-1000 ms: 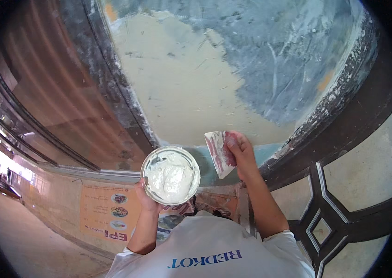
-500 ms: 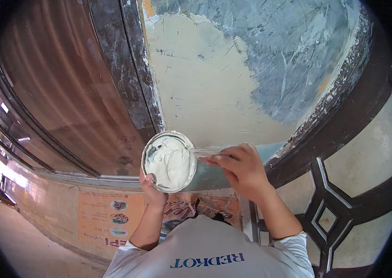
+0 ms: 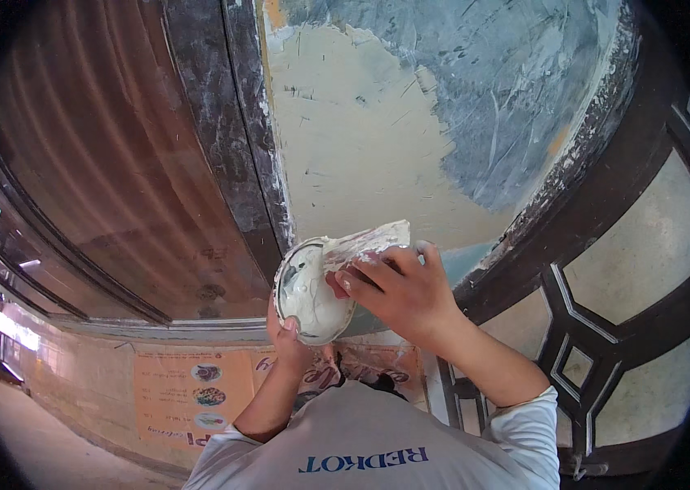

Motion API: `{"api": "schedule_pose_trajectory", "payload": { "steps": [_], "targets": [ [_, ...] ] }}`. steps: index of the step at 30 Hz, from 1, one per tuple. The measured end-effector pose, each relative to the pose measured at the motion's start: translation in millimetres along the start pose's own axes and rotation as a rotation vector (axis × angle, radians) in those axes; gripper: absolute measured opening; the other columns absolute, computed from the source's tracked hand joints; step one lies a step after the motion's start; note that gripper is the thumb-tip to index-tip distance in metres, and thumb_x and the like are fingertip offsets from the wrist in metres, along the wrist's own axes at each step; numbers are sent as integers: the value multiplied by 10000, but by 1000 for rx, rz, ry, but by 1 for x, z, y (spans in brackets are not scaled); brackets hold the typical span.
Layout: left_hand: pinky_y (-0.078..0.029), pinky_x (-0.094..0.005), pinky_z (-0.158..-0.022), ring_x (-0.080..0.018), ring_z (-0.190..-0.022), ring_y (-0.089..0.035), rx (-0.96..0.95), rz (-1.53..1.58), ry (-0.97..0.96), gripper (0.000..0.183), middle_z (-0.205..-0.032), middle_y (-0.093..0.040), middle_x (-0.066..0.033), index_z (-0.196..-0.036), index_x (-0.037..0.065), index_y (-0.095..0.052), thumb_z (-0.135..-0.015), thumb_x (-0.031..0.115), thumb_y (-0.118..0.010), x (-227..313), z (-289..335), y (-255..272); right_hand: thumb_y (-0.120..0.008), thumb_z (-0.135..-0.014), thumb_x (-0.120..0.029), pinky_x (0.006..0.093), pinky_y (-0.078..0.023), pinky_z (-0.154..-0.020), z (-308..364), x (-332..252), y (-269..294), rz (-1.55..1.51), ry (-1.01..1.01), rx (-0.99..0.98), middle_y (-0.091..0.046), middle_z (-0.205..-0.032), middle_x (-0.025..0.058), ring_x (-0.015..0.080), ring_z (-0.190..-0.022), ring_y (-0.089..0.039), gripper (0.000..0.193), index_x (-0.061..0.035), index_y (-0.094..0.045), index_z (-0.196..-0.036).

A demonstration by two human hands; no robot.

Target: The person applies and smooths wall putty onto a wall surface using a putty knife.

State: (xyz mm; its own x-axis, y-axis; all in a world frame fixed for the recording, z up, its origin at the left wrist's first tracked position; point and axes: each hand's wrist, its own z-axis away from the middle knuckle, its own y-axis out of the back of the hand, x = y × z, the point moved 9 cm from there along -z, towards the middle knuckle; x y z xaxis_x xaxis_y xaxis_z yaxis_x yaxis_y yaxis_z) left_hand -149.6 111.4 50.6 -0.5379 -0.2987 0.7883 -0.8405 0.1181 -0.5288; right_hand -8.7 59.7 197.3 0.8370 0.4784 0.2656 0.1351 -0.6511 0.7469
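My left hand (image 3: 290, 346) holds a round tub (image 3: 280, 298) from below and the side, thumb over its near rim. Thick white putty (image 3: 304, 298) fills much of the tub, which tilts a little. In my right hand (image 3: 410, 296) is a wide putty knife (image 3: 378, 238), its blade coated in white putty and a reddish part showing under my fingers. The blade lies over the tub's right rim. Behind both hands stands a wall panel with a cream-coated area (image 3: 361, 139) beside bare blue-grey surface (image 3: 516, 98).
A dark wooden frame (image 3: 235, 106) and a brown curtained window (image 3: 116, 163) are on the left. To the right is a dark door with pale panels (image 3: 631, 220). An orange printed sheet (image 3: 165, 384) lies below, near my left arm.
The putty knife has turned from edge-on to show its coated blade, and now overlaps the tub's rim. The tub has shifted slightly right and tilted.
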Motion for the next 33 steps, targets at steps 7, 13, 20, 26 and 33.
{"api": "schedule_pose_trajectory", "payload": {
  "steps": [7,13,20,26,33],
  "targets": [
    [-434,-393,-971,-283,-1157,-529,13,70,125,825,-1280,-499,-178,-1346,-41,-372,-767,502,-596,-19,0,19,-682,-700,-187,378,-442,-789,1,-1,-7,-133,159,134,-595,-1004,-67,164,-1008,-519,287,-220,-683,-985],
    [-457,-416,-957,-301,-1129,-559,84,395,431,644,-1235,-553,-159,-1327,-5,-417,-818,380,-508,-69,12,36,-624,-801,-66,356,-508,-763,36,39,-31,-586,-140,180,-643,-950,24,226,-888,-607,204,-93,-665,-999],
    [-453,-454,-969,-339,-1128,-559,169,304,545,639,-1273,-547,-168,-1308,22,-466,-839,448,-383,-83,32,22,-498,-967,-252,366,-553,-674,206,97,-220,-1950,-1440,445,-629,-1016,36,171,-869,-634,268,-122,-503,-1202],
    [-460,-446,-965,-333,-1152,-547,111,339,582,671,-1293,-531,-172,-1315,14,-452,-852,493,-376,-100,45,6,-612,-910,-159,293,-519,-571,241,140,-248,-1826,-1506,550,-595,-948,14,130,-768,-611,270,-116,-473,-1138],
    [-477,-411,-949,-309,-1139,-558,169,214,563,663,-1280,-539,-154,-1299,32,-475,-830,497,-414,-93,56,-23,-690,-865,-186,253,-461,-518,262,210,-270,-1386,-1480,664,-576,-853,29,119,-657,-569,327,-92,-460,-1076]
  ]
}}
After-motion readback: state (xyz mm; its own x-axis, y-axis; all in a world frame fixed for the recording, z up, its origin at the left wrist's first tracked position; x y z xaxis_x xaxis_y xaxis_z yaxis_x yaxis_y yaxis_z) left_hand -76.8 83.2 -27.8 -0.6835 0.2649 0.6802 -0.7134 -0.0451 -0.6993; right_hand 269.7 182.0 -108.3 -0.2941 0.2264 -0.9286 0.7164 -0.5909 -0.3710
